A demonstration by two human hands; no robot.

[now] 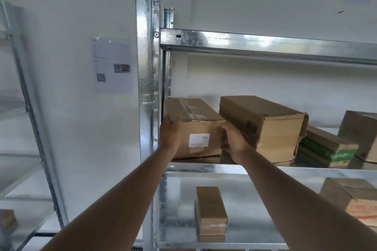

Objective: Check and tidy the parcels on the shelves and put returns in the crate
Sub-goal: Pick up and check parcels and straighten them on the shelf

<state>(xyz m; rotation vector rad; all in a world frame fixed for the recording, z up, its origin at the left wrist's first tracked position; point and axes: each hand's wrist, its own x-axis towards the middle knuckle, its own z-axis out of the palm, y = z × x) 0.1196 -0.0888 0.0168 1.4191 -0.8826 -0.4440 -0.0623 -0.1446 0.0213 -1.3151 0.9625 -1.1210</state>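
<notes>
While both hands (202, 138) grip taped parcel (195, 128), shelf (204, 166), label seemingly unreadable

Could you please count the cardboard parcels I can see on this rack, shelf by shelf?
Upper shelf: 4 parcels, including the labelled box gripped by the left hand and right hand.
Lower shelf: 2 parcels.
Total: 6 parcels.

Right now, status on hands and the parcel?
Left hand and right hand grip the labelled box by its sides, on the shelf. Dented box close on its right.
</notes>
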